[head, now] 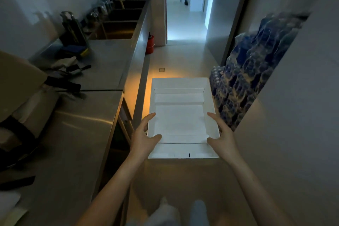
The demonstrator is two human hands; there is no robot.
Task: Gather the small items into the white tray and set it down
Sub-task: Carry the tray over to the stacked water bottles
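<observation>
Left hand (145, 135) and right hand (221, 134) each clamp a side of the tray (178, 121), centre frame; best carried level to the counter (77, 134), lower left.

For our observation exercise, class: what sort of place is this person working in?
Probably a commercial kitchen's back room: a long stainless steel counter, a row of deep sinks, and wrapped packs of water bottles stacked by the corridor.
</observation>
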